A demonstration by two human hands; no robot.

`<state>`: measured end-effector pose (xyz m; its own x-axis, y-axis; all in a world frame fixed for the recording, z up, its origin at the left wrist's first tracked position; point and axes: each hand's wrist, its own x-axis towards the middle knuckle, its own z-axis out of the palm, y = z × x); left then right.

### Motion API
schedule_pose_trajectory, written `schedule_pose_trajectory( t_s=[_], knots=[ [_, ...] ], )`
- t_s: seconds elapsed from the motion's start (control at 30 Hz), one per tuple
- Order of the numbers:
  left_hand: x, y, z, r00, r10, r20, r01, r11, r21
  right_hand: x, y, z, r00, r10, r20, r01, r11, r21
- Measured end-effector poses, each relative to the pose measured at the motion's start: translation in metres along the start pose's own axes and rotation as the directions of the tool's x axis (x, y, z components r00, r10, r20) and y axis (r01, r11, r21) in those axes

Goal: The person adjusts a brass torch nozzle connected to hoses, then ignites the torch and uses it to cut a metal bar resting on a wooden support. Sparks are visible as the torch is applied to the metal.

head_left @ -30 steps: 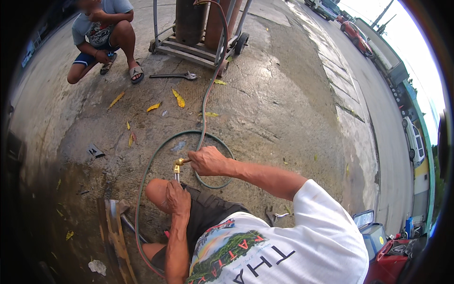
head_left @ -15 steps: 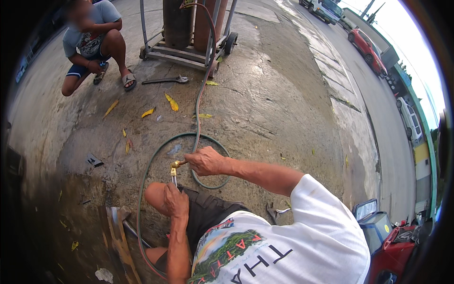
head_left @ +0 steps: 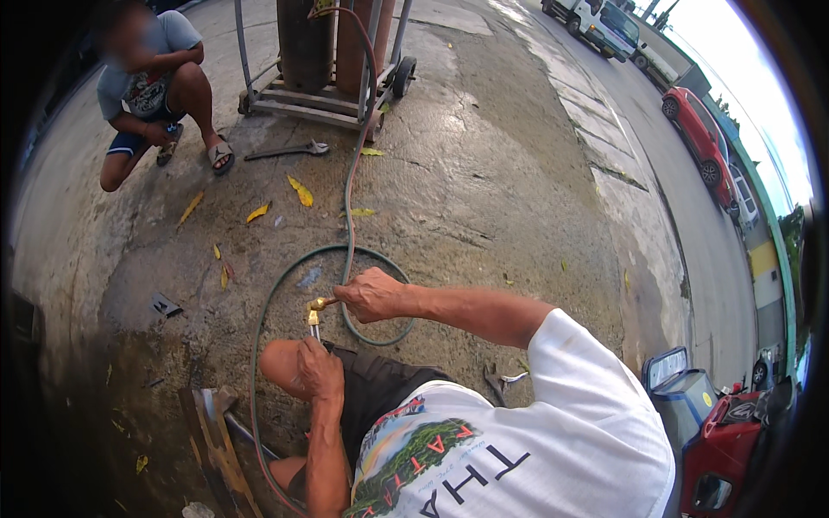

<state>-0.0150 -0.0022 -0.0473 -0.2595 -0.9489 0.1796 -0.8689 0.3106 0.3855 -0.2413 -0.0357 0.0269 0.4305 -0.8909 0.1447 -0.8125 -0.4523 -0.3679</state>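
My left hand (head_left: pixel 321 367) is closed round the silver tubes of a cutting torch (head_left: pixel 313 317) beside my bent left knee (head_left: pixel 281 363). My right hand (head_left: pixel 371 296) pinches the copper-coloured tip (head_left: pixel 332 301) at the torch's angled brass head. A green and red hose (head_left: pixel 298 257) lies looped on the wet concrete around my hands and runs up to two gas cylinders (head_left: pixel 306 52) on a wheeled trolley (head_left: pixel 298 110).
A person (head_left: pixel 155 95) squats at upper left, near an adjustable wrench (head_left: pixel 285 152) and yellow leaves. Metal bars (head_left: pixel 211 432), a hammer (head_left: pixel 233 410) and hand tools (head_left: pixel 496 380) lie beside me. A red motorcycle (head_left: pixel 725 432) stands at lower right; vehicles (head_left: pixel 699 138) line the road beyond.
My view has shifted slightly. A white truck and a red car on the road have moved down along it. Both my hands keep their hold on the torch.
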Motion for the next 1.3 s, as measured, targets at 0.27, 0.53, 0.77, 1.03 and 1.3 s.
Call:
schedule_pose_trajectory(
  t_s=[0.27, 0.53, 0.77, 1.03, 1.3],
  knots=[
    [-0.001, 0.013, -0.004, 0.995, 0.085, -0.046, -0.08, 0.992, 0.101, 0.006, 0.011, 0.01, 0.819, 0.539, 0.197, -0.548, 0.633, 0.547],
    [0.002, 0.019, -0.004, 0.998, 0.065, -0.009, -0.065, 0.998, 0.019, 0.005, 0.006, -0.011, 0.998, -0.03, 0.058, 0.034, 0.997, -0.07],
    [0.002, 0.015, -0.002, 0.997, 0.074, 0.008, -0.074, 0.997, -0.018, 0.013, 0.032, -0.031, 0.9, -0.385, 0.203, 0.412, 0.904, -0.112],
    [0.001, 0.02, -0.01, 0.993, 0.112, -0.043, -0.109, 0.992, 0.061, -0.027, -0.002, 0.0, 0.919, 0.392, 0.04, -0.384, 0.866, 0.32],
    [-0.003, 0.019, -0.015, 0.992, 0.11, -0.059, -0.111, 0.994, -0.01, -0.035, -0.021, -0.014, 0.936, 0.352, 0.029, -0.348, 0.904, 0.249]
  ],
)
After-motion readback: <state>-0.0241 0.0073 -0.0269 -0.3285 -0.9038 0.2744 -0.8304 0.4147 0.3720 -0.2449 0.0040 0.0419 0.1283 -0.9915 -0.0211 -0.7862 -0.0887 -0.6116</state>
